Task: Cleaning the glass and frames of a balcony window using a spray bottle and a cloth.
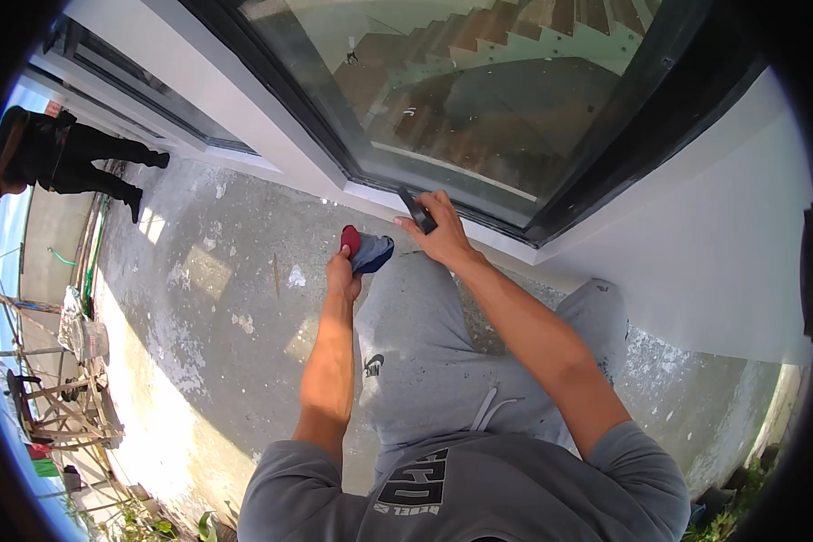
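Note:
My left hand (341,273) is closed around a bunched cloth (370,253) with red, pale blue-grey and dark blue parts. It holds the cloth beside my left knee, above the concrete. In front of the window's lower frame, my right hand (443,233) grips a short, flat black tool (415,210); its exact kind does not show. The tool's far end lies close to the sill (384,199), and I cannot tell whether they touch. Above it rises a large glass pane (479,117) in a dark frame, with stairs showing in the glass.
At the far left a person in dark clothes (81,154) stands on the concrete floor (244,298). Wooden poles and scaffolding (63,397) line the left edge. A white wall (696,244) closes off the right, and plants (750,492) grow at the lower right.

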The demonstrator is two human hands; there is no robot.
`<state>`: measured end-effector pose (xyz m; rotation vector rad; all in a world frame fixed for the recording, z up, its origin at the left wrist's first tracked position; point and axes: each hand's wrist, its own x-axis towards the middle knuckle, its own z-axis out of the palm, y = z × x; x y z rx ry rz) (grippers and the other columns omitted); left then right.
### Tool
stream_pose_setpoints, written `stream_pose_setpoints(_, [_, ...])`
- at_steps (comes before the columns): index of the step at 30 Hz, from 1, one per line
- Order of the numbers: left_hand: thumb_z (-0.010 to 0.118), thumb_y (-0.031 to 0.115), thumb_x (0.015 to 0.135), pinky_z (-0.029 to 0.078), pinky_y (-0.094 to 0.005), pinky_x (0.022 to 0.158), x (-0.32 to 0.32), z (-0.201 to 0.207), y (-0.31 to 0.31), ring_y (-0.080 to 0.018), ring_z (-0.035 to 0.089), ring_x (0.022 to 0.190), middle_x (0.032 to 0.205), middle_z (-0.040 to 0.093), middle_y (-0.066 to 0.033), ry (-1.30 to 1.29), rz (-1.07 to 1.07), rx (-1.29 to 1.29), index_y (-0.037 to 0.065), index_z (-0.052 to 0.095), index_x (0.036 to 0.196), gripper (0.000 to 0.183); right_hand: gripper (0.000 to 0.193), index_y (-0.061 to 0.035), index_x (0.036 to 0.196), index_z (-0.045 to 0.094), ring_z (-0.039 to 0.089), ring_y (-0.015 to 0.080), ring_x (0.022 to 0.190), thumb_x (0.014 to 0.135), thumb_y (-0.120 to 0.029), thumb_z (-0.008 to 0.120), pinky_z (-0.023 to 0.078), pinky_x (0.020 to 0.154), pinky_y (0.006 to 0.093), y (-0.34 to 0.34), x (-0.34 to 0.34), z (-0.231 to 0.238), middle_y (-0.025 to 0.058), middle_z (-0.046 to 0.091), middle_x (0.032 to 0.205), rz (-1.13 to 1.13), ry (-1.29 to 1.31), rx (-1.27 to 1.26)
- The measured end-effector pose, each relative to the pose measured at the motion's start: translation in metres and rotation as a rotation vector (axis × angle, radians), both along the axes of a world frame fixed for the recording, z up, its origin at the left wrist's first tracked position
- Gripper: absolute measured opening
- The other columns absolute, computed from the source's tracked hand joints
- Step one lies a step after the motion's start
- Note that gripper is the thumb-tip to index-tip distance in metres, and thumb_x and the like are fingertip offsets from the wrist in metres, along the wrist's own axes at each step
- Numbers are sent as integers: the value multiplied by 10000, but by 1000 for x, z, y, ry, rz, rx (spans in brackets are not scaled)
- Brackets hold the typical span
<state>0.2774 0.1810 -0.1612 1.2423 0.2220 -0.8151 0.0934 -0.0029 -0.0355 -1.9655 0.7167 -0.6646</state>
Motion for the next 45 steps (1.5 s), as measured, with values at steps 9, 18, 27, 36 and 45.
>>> stream_pose_setpoints(9, [479,172,1071,529,-393,964,-73,127,87,-273,657,1106,1224,662,-152,-405,383,-71,-22,581,1254,285,330,27,1001,645,592,321,920,880,-245,787,476,793,403,10,53,-10,152,582,928,50,-222,-89])
stream_pose_setpoints(18, [517,209,1058,523,-367,934,-107,147,-5,-239,653,1075,1218,654,-101,-40,431,-298,30,573,1287,296,513,12,907,699,666,415,887,777,-472,810,514,780,493,-4,118,-74,204,682,910,41,91,-108])
stream_pose_setpoints(27, [517,203,1048,526,-373,928,-102,127,2,-237,659,1070,1191,658,-92,82,413,-276,55,598,1228,246,500,-16,848,669,669,417,870,759,-483,824,525,780,500,3,110,-73,197,681,866,43,271,26])
stream_pose_setpoints(36, [514,178,1043,535,-361,912,-106,134,-3,-237,669,1035,1171,668,-102,26,375,-283,33,610,1219,247,532,5,804,641,655,408,797,750,-491,825,500,713,490,-2,107,-80,203,649,766,5,167,-31])
stream_pose_setpoints(45, [522,146,1035,528,-337,897,-108,144,-6,-216,665,1012,1125,685,-104,34,352,-284,5,625,1193,236,511,21,798,648,624,385,722,746,-449,841,480,687,466,2,111,-91,203,621,751,15,-171,-200])
